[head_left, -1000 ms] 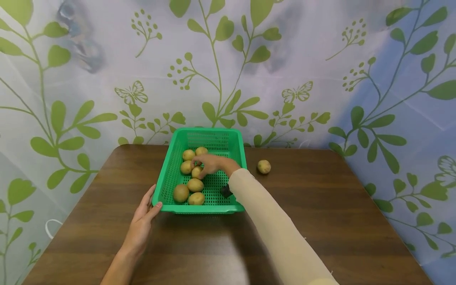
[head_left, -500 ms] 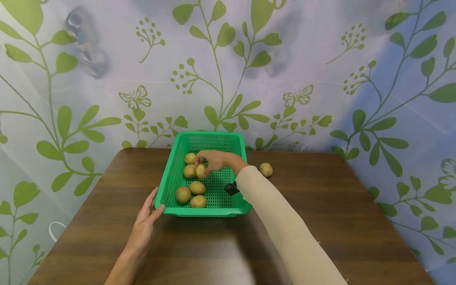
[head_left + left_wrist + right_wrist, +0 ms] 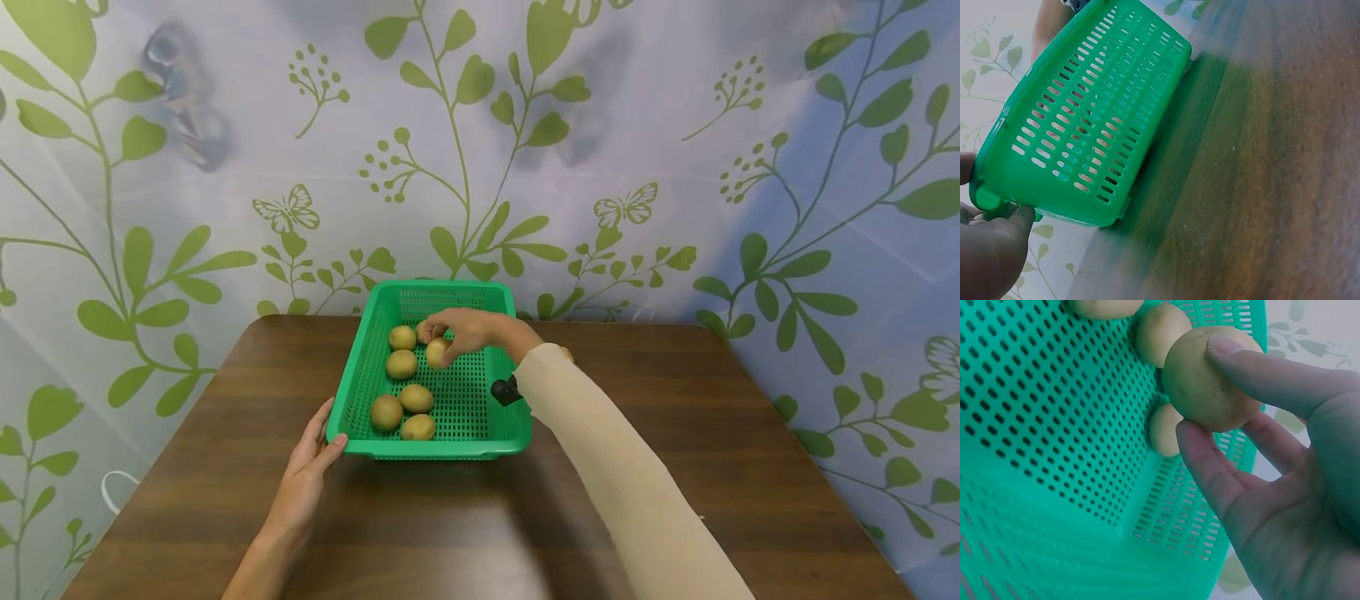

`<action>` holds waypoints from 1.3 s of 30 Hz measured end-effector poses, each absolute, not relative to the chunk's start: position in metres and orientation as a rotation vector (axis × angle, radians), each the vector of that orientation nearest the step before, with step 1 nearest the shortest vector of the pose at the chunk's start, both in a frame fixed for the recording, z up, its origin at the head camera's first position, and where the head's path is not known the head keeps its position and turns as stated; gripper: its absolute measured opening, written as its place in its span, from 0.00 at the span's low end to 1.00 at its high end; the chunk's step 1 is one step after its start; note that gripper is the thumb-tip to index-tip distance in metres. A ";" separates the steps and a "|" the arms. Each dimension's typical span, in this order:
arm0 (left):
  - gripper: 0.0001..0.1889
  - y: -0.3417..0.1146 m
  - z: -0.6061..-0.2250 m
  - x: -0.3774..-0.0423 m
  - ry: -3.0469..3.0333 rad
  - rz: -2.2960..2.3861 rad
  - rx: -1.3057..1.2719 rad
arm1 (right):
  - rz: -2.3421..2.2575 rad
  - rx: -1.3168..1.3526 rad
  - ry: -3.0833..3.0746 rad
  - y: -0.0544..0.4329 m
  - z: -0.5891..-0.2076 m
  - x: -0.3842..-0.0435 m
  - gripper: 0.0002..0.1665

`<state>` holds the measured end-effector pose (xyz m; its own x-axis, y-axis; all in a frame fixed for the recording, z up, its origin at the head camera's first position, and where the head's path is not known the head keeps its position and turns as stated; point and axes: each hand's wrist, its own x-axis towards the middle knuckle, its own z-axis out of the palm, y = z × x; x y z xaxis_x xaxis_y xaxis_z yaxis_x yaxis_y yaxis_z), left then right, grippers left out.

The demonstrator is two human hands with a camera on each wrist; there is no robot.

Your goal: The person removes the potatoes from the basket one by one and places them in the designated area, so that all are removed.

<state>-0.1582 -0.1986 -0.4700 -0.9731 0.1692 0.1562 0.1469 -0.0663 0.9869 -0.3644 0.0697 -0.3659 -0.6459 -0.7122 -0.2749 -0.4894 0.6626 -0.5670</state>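
Note:
A green plastic basket (image 3: 435, 448) stands on the table, with several potatoes (image 3: 401, 364) along its left side. At its near left corner my left hand (image 3: 303, 471) grips the rim, thumb on top; the left wrist view shows fingers (image 3: 1019, 219) under the lip. Above the basket's inside, my right hand (image 3: 480, 329) holds a potato (image 3: 437, 353) between thumb and fingertips. The right wrist view shows this held potato (image 3: 1207, 384) raised over others that lie in the basket.
The brown wooden table (image 3: 420, 533) ends at the back against a leaf-patterned curtain (image 3: 465, 167). Another potato (image 3: 567, 353) lies on the table right of the basket, mostly hidden behind my right sleeve. A black wrist device (image 3: 507, 391) hangs under my right forearm.
My right hand, holding the potato, has lifted and moved to the right, away from the other potatoes. My left hand keeps its grip on the basket corner.

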 end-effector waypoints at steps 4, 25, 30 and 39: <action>0.34 -0.199 -0.471 -0.159 2.145 2.250 0.363 | -0.599 -0.937 2.422 0.078 -0.362 -0.365 0.26; 0.34 -0.202 -0.467 -0.160 2.174 2.232 0.395 | -0.664 -0.907 2.447 0.128 -0.339 -0.362 0.22; 0.34 -0.202 -0.468 -0.160 2.184 2.221 0.394 | -0.681 -0.890 2.458 0.142 -0.337 -0.362 0.21; 0.34 -0.201 -0.471 -0.162 2.178 2.218 0.362 | -0.722 -0.866 2.461 0.166 -0.337 -0.360 0.21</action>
